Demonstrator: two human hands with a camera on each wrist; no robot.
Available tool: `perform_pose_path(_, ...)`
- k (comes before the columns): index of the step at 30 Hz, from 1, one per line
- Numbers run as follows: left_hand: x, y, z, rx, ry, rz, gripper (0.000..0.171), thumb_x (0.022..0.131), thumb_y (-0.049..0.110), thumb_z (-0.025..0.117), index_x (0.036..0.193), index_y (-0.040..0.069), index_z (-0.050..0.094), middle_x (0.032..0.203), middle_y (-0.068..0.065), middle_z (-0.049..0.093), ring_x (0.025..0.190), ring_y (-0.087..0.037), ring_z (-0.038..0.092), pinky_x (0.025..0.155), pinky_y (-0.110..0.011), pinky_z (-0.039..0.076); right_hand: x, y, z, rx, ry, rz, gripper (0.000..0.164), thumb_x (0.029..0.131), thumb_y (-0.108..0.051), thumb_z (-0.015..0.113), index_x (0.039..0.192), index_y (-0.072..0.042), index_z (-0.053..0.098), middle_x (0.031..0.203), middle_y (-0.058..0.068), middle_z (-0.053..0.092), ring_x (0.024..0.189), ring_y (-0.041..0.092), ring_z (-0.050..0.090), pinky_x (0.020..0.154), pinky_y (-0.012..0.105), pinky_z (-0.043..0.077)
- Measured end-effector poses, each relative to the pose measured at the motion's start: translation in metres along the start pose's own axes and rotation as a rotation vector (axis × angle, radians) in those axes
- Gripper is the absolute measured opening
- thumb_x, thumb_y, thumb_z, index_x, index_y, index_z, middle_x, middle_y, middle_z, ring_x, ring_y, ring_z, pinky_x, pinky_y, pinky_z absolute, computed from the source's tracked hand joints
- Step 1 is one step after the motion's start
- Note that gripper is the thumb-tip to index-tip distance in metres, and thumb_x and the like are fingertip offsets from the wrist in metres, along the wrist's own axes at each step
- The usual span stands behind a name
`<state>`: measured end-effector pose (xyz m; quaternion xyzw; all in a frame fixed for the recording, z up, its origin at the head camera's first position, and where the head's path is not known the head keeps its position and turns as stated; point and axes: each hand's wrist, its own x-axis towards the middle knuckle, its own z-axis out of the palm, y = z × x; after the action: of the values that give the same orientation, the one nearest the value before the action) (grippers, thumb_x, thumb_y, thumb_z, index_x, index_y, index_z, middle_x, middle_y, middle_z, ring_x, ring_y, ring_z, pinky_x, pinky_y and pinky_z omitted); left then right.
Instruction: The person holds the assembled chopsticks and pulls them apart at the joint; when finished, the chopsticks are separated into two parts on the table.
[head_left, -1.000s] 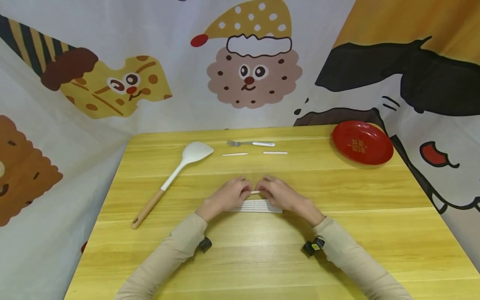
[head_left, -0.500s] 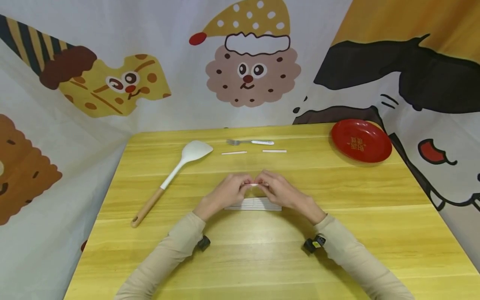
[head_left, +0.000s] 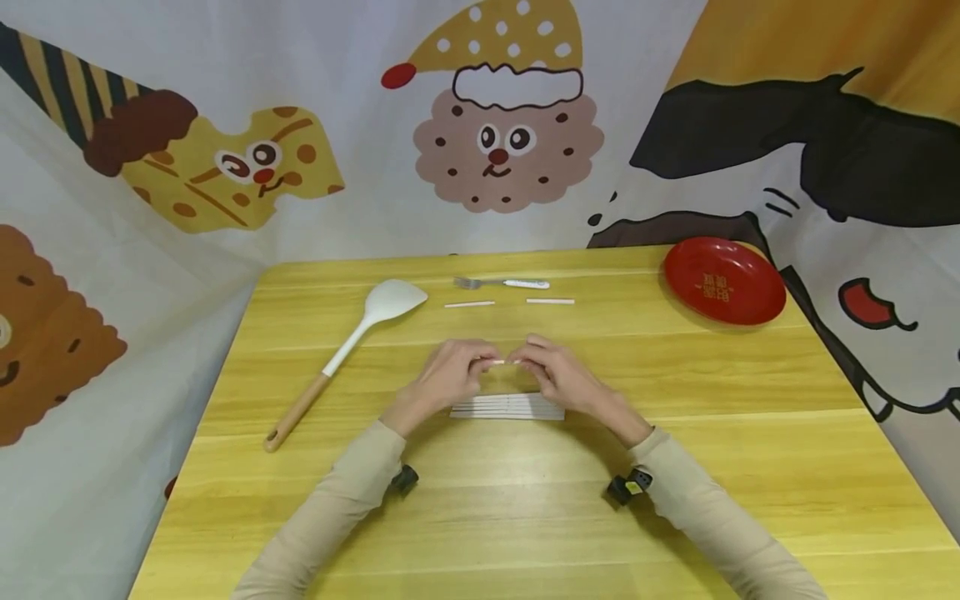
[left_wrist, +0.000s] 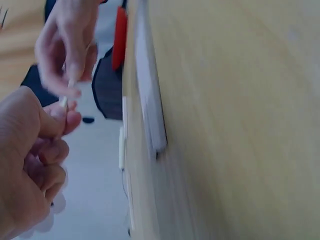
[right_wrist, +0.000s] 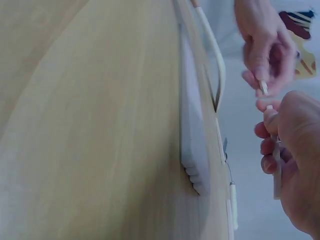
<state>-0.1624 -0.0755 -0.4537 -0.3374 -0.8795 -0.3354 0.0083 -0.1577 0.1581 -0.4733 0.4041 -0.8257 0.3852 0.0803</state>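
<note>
My left hand [head_left: 452,371] and right hand [head_left: 561,379] are raised over the middle of the table, fingertips almost meeting. Between left thumb and fingers is a short pale stick piece [right_wrist: 263,88]. Another white stick piece [right_wrist: 277,172] is gripped in my right hand, running along the palm in the right wrist view. A narrow gap separates the two ends. Just in front of the hands, on the table, lies a row of white sticks [head_left: 507,407], side by side, with a dark line across the middle.
Behind the hands lie two short white sticks [head_left: 469,304] and a fork [head_left: 501,283] with a white handle. A white spatula [head_left: 345,354] with a wooden handle rests at left. At the back right is a red plate [head_left: 723,281]. A printed cloth [head_left: 360,225] hangs behind the table [head_left: 480,517].
Both hands have risen and moved slightly away from the row of sticks. The stick, one continuous piece between the fingertips before, now shows as two ends with a gap between.
</note>
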Motion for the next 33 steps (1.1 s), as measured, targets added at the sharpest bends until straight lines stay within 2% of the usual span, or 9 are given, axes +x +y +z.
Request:
perform_pose_path(2, -0.001, -0.004, -0.003, 0.007, 0.022, -0.003, 0.023, 0.093, -0.005, 0.061, 0.103, 0.009, 0.077, 0.084, -0.004, 0.073, 0.058, -0.006, 0.045, 0.052, -0.019, 0.037, 0.000, 0.002, -0.001, -0.009, 0.033, -0.018, 0.023, 0.091, 0.016, 0.061, 0.105, 0.001, 0.072, 0.083, 0.012, 0.061, 0.064, 0.006, 0.045, 0.053, 0.017, 0.042)
perform_pose_path(6, -0.004, -0.009, -0.006, 0.004, 0.040, 0.004, 0.020, 0.092, -0.003, 0.062, 0.103, 0.006, 0.077, 0.084, -0.004, 0.073, 0.057, -0.005, 0.046, 0.050, -0.018, 0.038, 0.001, 0.002, -0.004, -0.029, 0.061, -0.040, 0.019, 0.091, 0.013, 0.063, 0.103, 0.003, 0.073, 0.081, 0.011, 0.063, 0.064, 0.004, 0.046, 0.052, 0.016, 0.042)
perform_pose_path(9, -0.005, -0.009, -0.009, -0.023, 0.040, 0.022, 0.018, 0.093, -0.002, 0.062, 0.102, 0.004, 0.076, 0.089, -0.007, 0.074, 0.061, -0.007, 0.052, 0.053, -0.018, 0.045, 0.002, 0.002, -0.007, -0.059, 0.064, -0.037, 0.019, 0.091, 0.011, 0.064, 0.106, 0.003, 0.073, 0.084, 0.008, 0.064, 0.066, 0.005, 0.048, 0.054, 0.016, 0.044)
perform_pose_path(13, -0.009, -0.010, -0.015, -0.057, 0.063, 0.028, 0.012, 0.095, 0.000, 0.064, 0.099, 0.001, 0.075, 0.094, -0.008, 0.074, 0.073, -0.011, 0.062, 0.066, -0.022, 0.057, 0.001, 0.000, -0.015, -0.083, 0.065, -0.008, 0.024, 0.091, 0.012, 0.062, 0.111, 0.003, 0.071, 0.085, 0.007, 0.061, 0.067, 0.006, 0.046, 0.054, 0.017, 0.043)
perform_pose_path(16, -0.014, -0.013, -0.024, -0.050, 0.079, 0.015, 0.009, 0.096, 0.001, 0.064, 0.097, 0.000, 0.073, 0.094, -0.006, 0.070, 0.079, -0.013, 0.063, 0.072, -0.024, 0.058, -0.001, 0.000, -0.022, -0.085, 0.065, 0.003, 0.030, 0.090, 0.014, 0.059, 0.115, 0.003, 0.070, 0.086, 0.008, 0.059, 0.068, 0.006, 0.044, 0.054, 0.017, 0.042)
perform_pose_path(22, -0.024, -0.021, -0.047, 0.009, 0.097, -0.011, 0.011, 0.096, 0.001, 0.060, 0.100, 0.001, 0.070, 0.097, -0.005, 0.063, 0.078, -0.012, 0.055, 0.069, -0.025, 0.054, -0.007, 0.004, -0.037, -0.117, 0.069, -0.004, 0.034, 0.088, 0.017, 0.054, 0.116, 0.005, 0.070, 0.099, 0.010, 0.058, 0.073, 0.006, 0.044, 0.059, 0.017, 0.040)
perform_pose_path(26, -0.029, -0.027, -0.059, 0.020, 0.116, -0.033, 0.012, 0.097, 0.000, 0.059, 0.102, 0.001, 0.070, 0.098, -0.007, 0.063, 0.079, -0.015, 0.057, 0.069, -0.029, 0.054, -0.011, 0.008, -0.050, -0.167, 0.066, 0.017, 0.032, 0.089, 0.017, 0.057, 0.115, 0.006, 0.071, 0.100, 0.012, 0.058, 0.076, 0.010, 0.046, 0.060, 0.019, 0.042)
perform_pose_path(29, -0.026, -0.036, -0.061, 0.034, 0.123, -0.048, 0.011, 0.096, 0.000, 0.062, 0.102, -0.002, 0.071, 0.099, -0.009, 0.066, 0.083, -0.018, 0.062, 0.073, -0.032, 0.056, -0.012, 0.016, -0.058, -0.216, 0.084, 0.032, 0.026, 0.089, 0.015, 0.062, 0.110, 0.004, 0.073, 0.099, 0.012, 0.062, 0.076, 0.013, 0.051, 0.060, 0.024, 0.046)
perform_pose_path(33, -0.014, -0.051, -0.060, 0.065, 0.112, -0.083, 0.009, 0.094, 0.002, 0.067, 0.101, -0.001, 0.073, 0.095, -0.011, 0.069, 0.085, -0.022, 0.066, 0.077, -0.035, 0.057, -0.011, 0.034, -0.064, -0.249, 0.095, 0.060, 0.020, 0.088, 0.013, 0.066, 0.102, 0.002, 0.074, 0.097, 0.013, 0.068, 0.080, 0.021, 0.063, 0.064, 0.034, 0.055)
